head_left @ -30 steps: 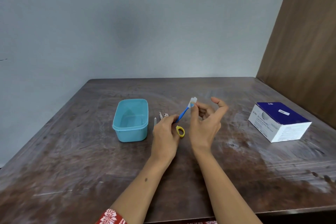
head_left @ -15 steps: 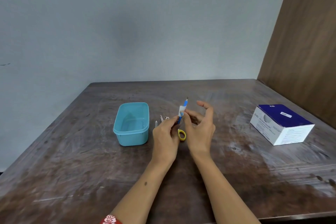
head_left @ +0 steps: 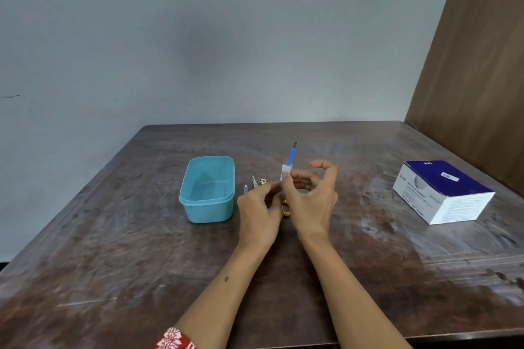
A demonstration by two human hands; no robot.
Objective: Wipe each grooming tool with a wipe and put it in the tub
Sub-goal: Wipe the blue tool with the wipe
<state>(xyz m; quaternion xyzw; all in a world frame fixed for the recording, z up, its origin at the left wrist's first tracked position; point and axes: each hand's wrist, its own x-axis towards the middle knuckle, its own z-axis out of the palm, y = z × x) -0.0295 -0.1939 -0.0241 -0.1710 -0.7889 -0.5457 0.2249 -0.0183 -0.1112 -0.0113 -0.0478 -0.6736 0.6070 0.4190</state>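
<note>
Fingers (head_left: 286, 180) of the right hand (head_left: 310, 204) pinched a white wipe (head_left: 285, 171) round the shaft of a blue tool (head_left: 290, 160), thumb and forefinger pressed together on it while the other fingers curled loosely apart. The left hand (head_left: 259, 212) gripped the tool's lower end, holding it nearly upright with the forked tip above both hands. To do this wipe well, the left grip probably needed to stay firm low down while the pinched wipe slid along the whole shaft up to the tip, with a slight turn of the tool so every side got covered. The tool stood between the two hands, above the table (head_left: 113, 263). Behind the left hand lay small metal tools (head_left: 255, 182), and a yellow loop (head_left: 286, 208) showed between the wrists. The tub (head_left: 208, 208) sat just left of them, nothing visible inside. A box (head_left: 442, 193) lay well apart on the right.
</note>
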